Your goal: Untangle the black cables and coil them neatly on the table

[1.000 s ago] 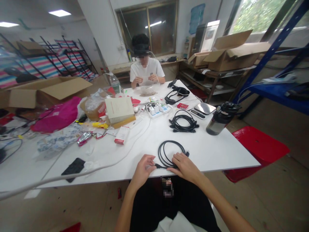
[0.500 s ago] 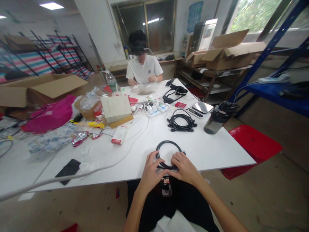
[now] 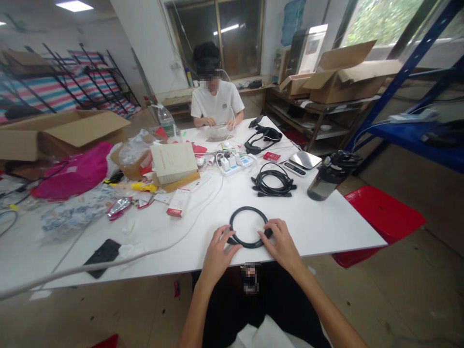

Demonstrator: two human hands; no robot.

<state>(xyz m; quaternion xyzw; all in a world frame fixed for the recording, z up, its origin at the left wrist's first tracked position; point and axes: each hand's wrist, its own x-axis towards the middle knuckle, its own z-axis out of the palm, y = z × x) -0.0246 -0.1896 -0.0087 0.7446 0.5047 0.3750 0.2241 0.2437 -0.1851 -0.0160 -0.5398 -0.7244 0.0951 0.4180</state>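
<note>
Left hand (image 3: 219, 252) and right hand (image 3: 282, 245) hold coiled black cable (image 3: 248, 209) by opposite sides, thumbs and fingers around it. Coil lies by table's (image 3: 326, 227) near edge; second cable bundle (image 3: 274, 193) beyond; bottle (image 3: 321, 187) at right edge.

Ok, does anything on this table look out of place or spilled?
No spill shows. A white cable trails across the table, crossing a flat black object, which looks untidy; the nearest coiled black cable seems neat.
</note>
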